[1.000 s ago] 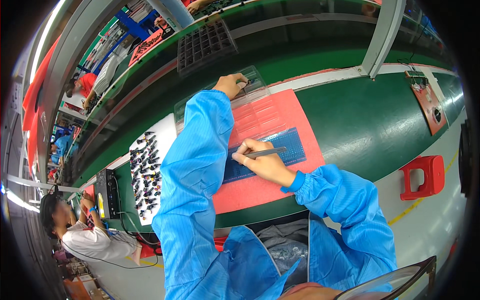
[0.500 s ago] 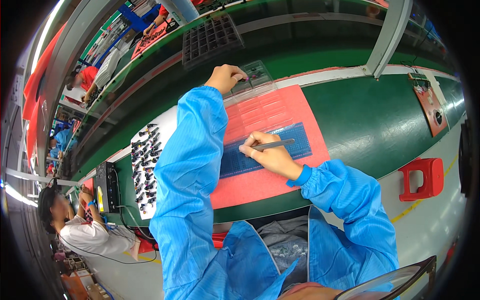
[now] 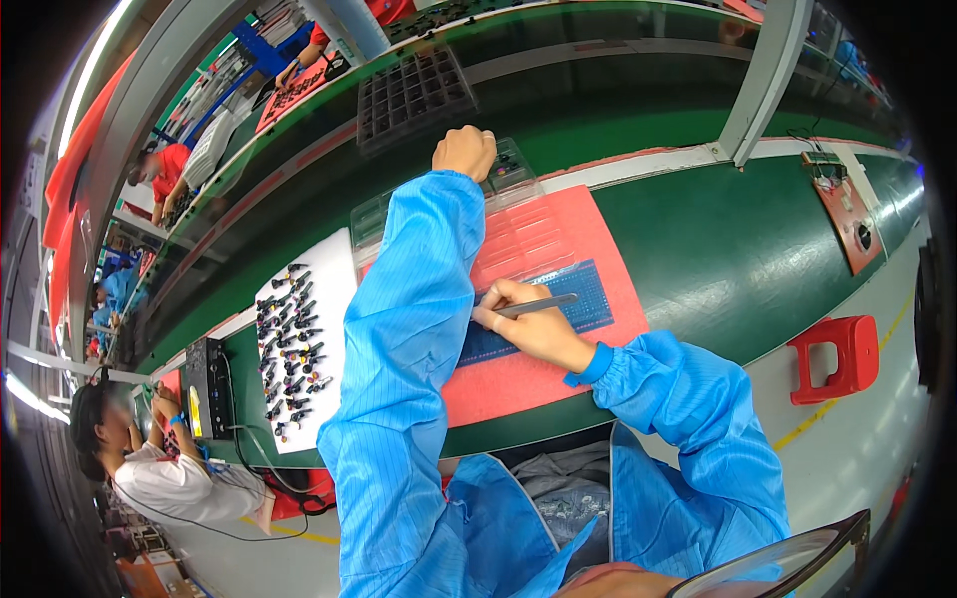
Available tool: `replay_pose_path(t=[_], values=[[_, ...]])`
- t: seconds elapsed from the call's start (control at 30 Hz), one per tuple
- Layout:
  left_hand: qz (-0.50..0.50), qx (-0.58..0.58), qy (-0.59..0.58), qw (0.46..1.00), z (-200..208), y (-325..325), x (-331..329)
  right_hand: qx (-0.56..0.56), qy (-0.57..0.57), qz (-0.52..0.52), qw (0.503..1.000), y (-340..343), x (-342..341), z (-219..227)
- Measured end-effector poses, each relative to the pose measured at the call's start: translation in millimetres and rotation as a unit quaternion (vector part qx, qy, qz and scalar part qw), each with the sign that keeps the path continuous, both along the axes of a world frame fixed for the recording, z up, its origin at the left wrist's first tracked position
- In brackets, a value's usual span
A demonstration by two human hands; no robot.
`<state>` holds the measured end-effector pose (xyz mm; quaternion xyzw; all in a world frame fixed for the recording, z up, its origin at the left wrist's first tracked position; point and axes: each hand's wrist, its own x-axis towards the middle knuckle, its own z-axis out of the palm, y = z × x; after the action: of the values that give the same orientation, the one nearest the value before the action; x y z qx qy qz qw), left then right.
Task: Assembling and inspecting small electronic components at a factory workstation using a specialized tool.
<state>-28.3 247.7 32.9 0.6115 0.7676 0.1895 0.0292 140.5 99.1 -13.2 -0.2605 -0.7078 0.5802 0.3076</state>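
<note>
My left hand (image 3: 465, 152) is stretched to the far side of the bench, fingers curled closed over a clear plastic compartment tray (image 3: 518, 181). Its fingertips are turned away, so whatever they pinch is hidden. In my right hand (image 3: 533, 327) lies a slim grey pair of tweezers (image 3: 543, 304), held much like a pen. That hand rests above a blue panel with rows of small marks (image 3: 590, 291), partly covered by my left sleeve. Under the panel is a pink mat (image 3: 528, 391). Another clear tray section (image 3: 523, 234) sits on the mat beyond the panel.
To the left, a white sheet (image 3: 337, 269) carries many small dark parts (image 3: 297, 339). Behind it stands a black box (image 3: 207, 389) with cables. A dark compartment tray (image 3: 414, 95) lies farther off. A co-worker (image 3: 164, 468) sits at left; a red stool (image 3: 837, 359) stands right.
My left hand has shifted slightly right and turned, its fingertips now out of sight; its sleeve covers more of the blue panel. My right hand keeps the tweezers almost in place.
</note>
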Motion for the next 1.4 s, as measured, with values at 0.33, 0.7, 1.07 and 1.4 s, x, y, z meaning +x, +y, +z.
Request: replay_pose_path(t=[0.33, 0.7, 1.07, 1.4], values=[[-0.102, -0.034, 0.077, 0.991, -22, 8, -1, 0.012, 0.031, 0.003, 0.999, 0, -2, -7], [-0.183, 0.048, 0.154, 0.97, -22, 4, 11, 0.011, 0.057, -0.003, 0.998, -3, 0, -3], [-0.351, 0.046, -0.012, 0.935, 20, -8, 52, 0.081, 0.002, -0.014, 0.997, -1, 1, -6], [-0.406, -0.053, 0.083, 0.909, -7, -69, 96, 0.183, 0.09, -0.027, 0.979, -8, -4, -29]])
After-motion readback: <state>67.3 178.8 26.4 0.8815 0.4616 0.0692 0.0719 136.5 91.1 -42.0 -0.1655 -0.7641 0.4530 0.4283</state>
